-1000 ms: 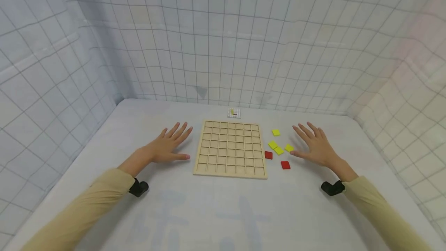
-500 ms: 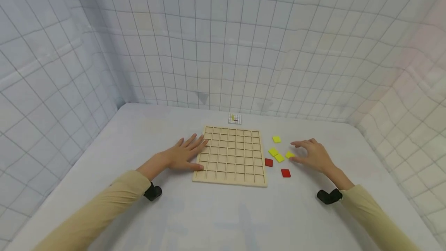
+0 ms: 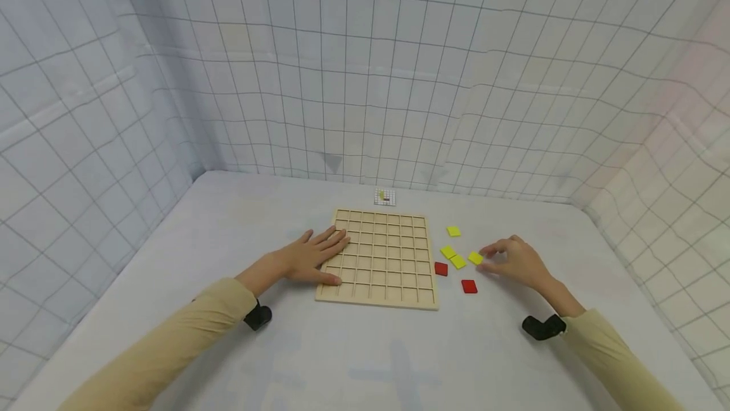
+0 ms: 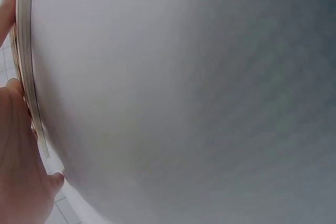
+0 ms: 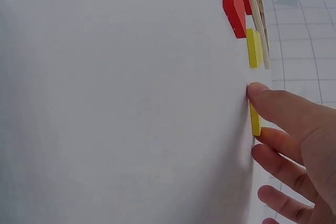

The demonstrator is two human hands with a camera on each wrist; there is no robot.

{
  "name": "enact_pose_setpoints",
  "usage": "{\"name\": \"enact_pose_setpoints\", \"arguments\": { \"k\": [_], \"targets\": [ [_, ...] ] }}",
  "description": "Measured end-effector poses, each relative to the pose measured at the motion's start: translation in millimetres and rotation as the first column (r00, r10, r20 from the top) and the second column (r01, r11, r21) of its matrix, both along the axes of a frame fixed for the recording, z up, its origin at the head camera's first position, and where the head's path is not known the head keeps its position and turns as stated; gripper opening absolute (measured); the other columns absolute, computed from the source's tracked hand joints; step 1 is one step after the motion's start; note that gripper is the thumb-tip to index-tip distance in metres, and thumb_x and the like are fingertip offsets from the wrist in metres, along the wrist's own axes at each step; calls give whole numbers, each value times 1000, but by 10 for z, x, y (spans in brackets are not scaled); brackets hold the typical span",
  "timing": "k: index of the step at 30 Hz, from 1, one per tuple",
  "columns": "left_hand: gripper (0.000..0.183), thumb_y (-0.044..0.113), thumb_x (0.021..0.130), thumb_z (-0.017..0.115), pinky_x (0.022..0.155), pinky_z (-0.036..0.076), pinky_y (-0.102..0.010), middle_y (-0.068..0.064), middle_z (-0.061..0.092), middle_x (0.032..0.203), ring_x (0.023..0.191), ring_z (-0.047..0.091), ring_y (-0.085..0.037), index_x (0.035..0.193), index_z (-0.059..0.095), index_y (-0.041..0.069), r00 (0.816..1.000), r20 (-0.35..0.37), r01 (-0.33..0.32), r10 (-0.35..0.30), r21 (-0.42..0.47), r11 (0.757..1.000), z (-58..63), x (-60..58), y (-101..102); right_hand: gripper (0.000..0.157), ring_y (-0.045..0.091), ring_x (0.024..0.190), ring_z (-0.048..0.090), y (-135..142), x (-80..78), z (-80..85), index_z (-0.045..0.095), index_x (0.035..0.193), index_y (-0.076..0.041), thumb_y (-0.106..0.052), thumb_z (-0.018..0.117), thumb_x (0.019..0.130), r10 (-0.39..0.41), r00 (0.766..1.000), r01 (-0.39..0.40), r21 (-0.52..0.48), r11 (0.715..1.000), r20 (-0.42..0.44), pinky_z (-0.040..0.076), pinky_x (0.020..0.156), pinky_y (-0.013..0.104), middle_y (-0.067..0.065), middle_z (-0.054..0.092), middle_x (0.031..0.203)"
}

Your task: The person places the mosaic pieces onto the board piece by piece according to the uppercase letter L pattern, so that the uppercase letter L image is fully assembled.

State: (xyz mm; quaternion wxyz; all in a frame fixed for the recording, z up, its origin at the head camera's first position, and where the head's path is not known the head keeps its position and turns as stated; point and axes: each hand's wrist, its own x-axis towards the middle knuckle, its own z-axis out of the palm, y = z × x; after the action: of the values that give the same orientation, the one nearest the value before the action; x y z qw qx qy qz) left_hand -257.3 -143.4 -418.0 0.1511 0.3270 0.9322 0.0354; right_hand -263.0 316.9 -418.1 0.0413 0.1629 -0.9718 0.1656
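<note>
My left hand (image 3: pixel 305 260) rests on the left side of a pale wooden grid board (image 3: pixel 388 262), fingers spread and thumb over the near left cells. In the left wrist view its fingers (image 4: pixel 7 17) lie over the board's edge (image 4: pixel 25 51). Right of the board, my right hand (image 3: pixel 516 264) has thumb and index finger at a yellow square tile (image 3: pixel 476 258). The right wrist view shows that yellow tile (image 5: pixel 255 119) on the table between thumb and index fingertip, pinched at its edges. The other right fingers are loosely bent.
Between board and right hand lie two adjoining yellow tiles (image 3: pixel 453 257), a red tile (image 3: pixel 441 268) by the board's edge and another red tile (image 3: pixel 469 286) nearer me. One yellow tile (image 3: pixel 453 231) lies farther back. A small printed grid card (image 3: pixel 384 197) lies behind the board.
My left hand has moved right from beside the board onto it. My right hand has drawn its spread fingers in and closed thumb and index finger on the nearest yellow tile.
</note>
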Motion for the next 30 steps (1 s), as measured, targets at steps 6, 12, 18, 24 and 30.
{"name": "enact_pose_setpoints", "arguments": {
  "k": [6, 12, 18, 24, 30],
  "targets": [
    [91, 71, 89, 42, 117, 4, -61, -3, -1, 164, 151, -4, -26, 157, 6, 20, 1000, -19, -4, 4, -1, 1000, 7, -5, 46, 29, 23, 90, 55, -34, -20, -5, 76, 101, -7, -26, 79, 78, -9, 1000, 9, 3, 1000, 11, 45, 73, 34, 3, 71, 89],
    [91, 69, 90, 44, 117, 5, -62, -6, 0, 164, 151, -2, -28, 157, 8, 18, 1000, -23, 5, -5, 0, 1000, 0, 17, 44, 28, 22, 88, 58, -65, -40, -32, 76, 101, -6, -23, 78, 80, -4, 1000, 4, -12, 1000, 29, 48, 74, 36, 4, 72, 89],
    [91, 71, 90, 41, 117, 5, -61, -6, 0, 164, 151, -2, -28, 157, 6, 19, 999, -32, 16, -17, -29, 999, -7, 16, 36, 26, 24, 87, 60, -81, -17, -24, 76, 101, -5, -22, 75, 81, -32, 999, 32, -15, 999, 28, 49, 73, 37, 6, 73, 90],
    [92, 74, 89, 38, 118, 4, -59, -3, -3, 164, 151, -4, -26, 157, 4, 21, 999, -28, 16, -18, -64, 998, -2, -5, 37, 26, 24, 85, 60, -126, -39, 32, 76, 101, -7, -23, 74, 82, -62, 998, 62, -41, 997, 7, 44, 63, 28, 8, 73, 92],
    [94, 75, 88, 36, 117, 4, -60, -4, -2, 164, 151, -4, -27, 157, 5, 20, 999, -26, 22, -23, -54, 998, -16, -13, 29, 27, 23, 84, 58, -260, -66, 82, 76, 102, -8, -26, 75, 81, -57, 998, 55, -79, 995, -15, 42, 61, 26, 7, 73, 90]
  ]
}}
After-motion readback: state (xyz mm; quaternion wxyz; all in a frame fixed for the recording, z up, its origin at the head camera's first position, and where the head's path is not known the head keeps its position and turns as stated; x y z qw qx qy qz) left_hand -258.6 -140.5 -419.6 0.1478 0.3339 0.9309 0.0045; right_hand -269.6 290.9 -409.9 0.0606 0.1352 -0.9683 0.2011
